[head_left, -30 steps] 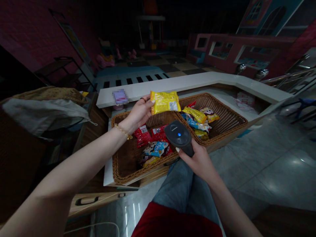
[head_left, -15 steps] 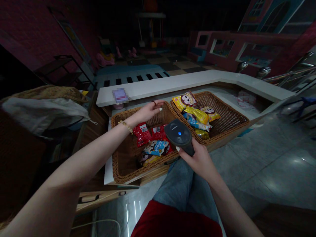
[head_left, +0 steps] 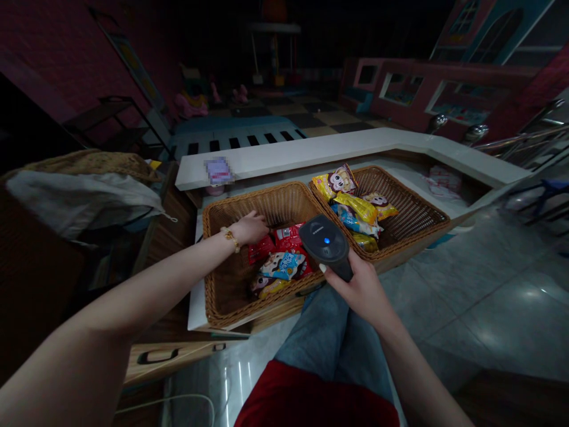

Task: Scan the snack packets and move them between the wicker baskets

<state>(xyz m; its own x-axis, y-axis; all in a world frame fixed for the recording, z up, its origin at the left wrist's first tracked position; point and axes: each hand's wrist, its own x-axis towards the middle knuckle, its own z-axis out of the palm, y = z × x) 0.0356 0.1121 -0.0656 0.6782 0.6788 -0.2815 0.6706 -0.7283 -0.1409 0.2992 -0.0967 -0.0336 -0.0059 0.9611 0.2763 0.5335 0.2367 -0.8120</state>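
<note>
My left hand [head_left: 249,229] reaches down into the left wicker basket [head_left: 207,261], over a red snack packet [head_left: 261,249]. Its fingers are bent but apart, and their tips are partly hidden against the packet. Beside it lie another red packet [head_left: 288,236], a blue-and-white snack packet [head_left: 283,265] and a yellow-and-brown packet [head_left: 272,287]. My right hand [head_left: 359,286] is closed around the handle of a black barcode scanner [head_left: 326,240] with a lit blue light. The scanner is above the adjoining rims of the two baskets.
The right wicker basket [head_left: 418,207] contains yellow packets [head_left: 361,207] and a blue packet [head_left: 353,220]. A white counter ledge [head_left: 284,155] runs behind both baskets. Left stands a cabinet with a pale cloth bag [head_left: 84,198]. Below is a drawer handle [head_left: 157,356].
My left hand has moved down and left from above the basket's back rim to the red packet, covering its white label. The scanner stays in my right hand, nearly unmoved.
</note>
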